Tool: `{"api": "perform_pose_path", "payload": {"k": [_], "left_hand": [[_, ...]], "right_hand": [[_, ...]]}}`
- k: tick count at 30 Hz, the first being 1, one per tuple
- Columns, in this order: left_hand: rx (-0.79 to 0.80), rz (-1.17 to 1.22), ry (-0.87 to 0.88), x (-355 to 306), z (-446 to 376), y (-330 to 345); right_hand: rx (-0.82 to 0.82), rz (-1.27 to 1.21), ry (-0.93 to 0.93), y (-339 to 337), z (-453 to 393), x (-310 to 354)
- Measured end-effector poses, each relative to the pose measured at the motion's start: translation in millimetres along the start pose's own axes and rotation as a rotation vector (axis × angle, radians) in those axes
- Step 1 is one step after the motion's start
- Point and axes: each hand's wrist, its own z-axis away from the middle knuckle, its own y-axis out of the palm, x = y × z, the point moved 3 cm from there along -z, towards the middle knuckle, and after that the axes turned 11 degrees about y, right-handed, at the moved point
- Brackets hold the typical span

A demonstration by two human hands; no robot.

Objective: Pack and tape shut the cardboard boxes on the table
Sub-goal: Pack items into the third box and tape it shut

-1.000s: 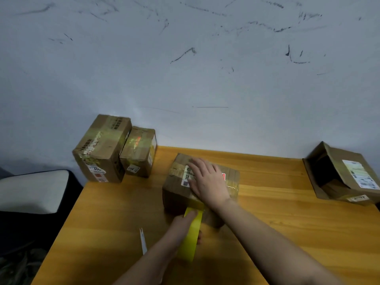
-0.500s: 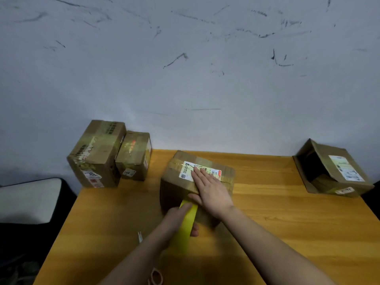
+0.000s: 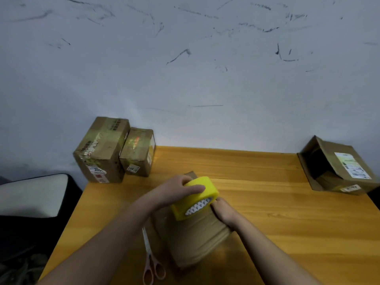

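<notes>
Tape roll (image 3: 195,197) is up on top of the box (image 3: 193,239) right now, bright yellow, and the person's left hand (image 3: 174,192) has fingers curled over the top of it, looks like they're running it across the box so the strip lays down along the seam. The right hand (image 3: 223,212) is tucked against the box's right side just beside the roll, probably bracing it so it doesn't slide on the table (image 3: 267,202) while the tape gets pulled. I honestly can't tell if those right fingers are gripping an edge or just pushing flat, the roll hides most of them. The box sits near the front middle of the table, tilted a bit and right under both hands, so no reaching needed. Scissors (image 3: 152,262) are lying just left of it, handles toward the person, I'd guess parked there for cutting the strip. Two taped boxes (image 3: 113,151) are shoved together at the far left corner, touching, look done to me. An open box (image 3: 337,167) lies on its side far right, well apart, probably next in line.
</notes>
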Motion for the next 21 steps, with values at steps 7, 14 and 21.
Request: {"api": "perform_pose_path", "payload": {"k": [7,14,21], "left_hand": [[-0.177,0.105,0.106,10.2,-3.7,21.9],[-0.136,-0.438,-0.004,0.6,3.7,12.0],[0.134,-0.736,-0.329,29.2,36.0,-21.9]], "right_hand": [[-0.101,-0.066,0.129,5.0,-8.1,-20.5],[-0.147,-0.027,0.191,5.1,-14.0,-23.3],[-0.16,-0.049,0.224,8.4,-11.9,-24.3]]}}
